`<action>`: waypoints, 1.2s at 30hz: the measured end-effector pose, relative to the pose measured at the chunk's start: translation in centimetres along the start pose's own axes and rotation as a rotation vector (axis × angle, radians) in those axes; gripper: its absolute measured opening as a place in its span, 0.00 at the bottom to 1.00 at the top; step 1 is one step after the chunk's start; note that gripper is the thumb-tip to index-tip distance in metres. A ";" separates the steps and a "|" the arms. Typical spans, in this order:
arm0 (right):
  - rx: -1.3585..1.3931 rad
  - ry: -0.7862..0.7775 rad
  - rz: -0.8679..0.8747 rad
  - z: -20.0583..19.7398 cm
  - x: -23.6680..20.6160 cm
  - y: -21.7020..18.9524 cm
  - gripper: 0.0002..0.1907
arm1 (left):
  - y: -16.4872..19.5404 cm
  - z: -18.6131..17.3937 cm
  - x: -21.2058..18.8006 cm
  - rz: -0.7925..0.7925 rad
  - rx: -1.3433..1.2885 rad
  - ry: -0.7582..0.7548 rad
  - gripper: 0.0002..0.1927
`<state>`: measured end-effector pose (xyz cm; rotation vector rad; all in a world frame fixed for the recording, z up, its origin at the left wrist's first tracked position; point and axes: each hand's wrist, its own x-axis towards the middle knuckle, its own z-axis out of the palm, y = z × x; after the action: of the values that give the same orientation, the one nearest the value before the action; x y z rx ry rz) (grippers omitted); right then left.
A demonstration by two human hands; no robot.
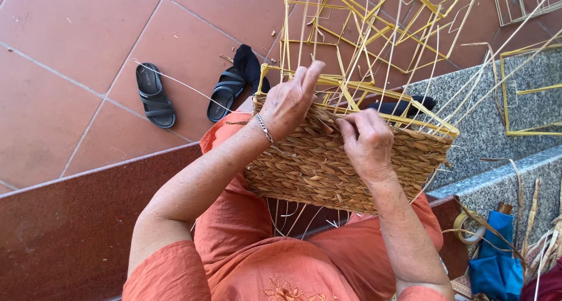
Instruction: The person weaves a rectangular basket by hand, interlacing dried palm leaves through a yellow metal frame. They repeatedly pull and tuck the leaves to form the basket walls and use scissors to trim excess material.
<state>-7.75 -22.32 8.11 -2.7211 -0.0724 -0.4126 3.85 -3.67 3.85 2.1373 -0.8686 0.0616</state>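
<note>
Two hands work on a half-woven basket (328, 166) that rests on the person's lap, against orange clothing. The left hand (290, 102) lies at the basket's upper left rim, wrist bearing a silver bracelet (264, 128); its fingers (309, 76) are curled and pinched round thin yellow stakes (363, 49) that rise upright just past the fingertips. The right hand (369, 143) rests on the woven wall near the middle of the rim, fingers (354, 122) bent and pressed onto a braided strand (328, 125) between the two hands; whether they actually grip it cannot be told. Beyond the fingers, more yellow stakes fan out above the rim, some bent into square frames. Left of the left hand, well apart on the red tiled floor (70, 55), lie two black sandals (155, 96). Below the right wrist, near the forearm, sit a roll of tape (465, 228) and a blue cloth (494, 260) beside a grey stone step (492, 131).
</note>
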 end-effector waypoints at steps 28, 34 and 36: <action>-0.480 -0.317 -0.171 -2.2 4.7 -3.9 0.05 | 1.4 -0.1 0.0 0.066 -0.161 -0.297 0.16; 0.113 -0.837 0.505 -3.1 9.4 -0.5 0.11 | 2.1 1.4 -1.4 0.171 -0.017 -0.072 0.14; 0.171 -0.813 0.465 -2.7 9.1 0.4 0.13 | 1.6 1.4 -2.0 0.217 -0.050 -0.001 0.14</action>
<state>0.27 -23.77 13.00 -2.4455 0.2864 0.7912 0.98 -4.24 3.32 1.9904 -1.0889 0.1477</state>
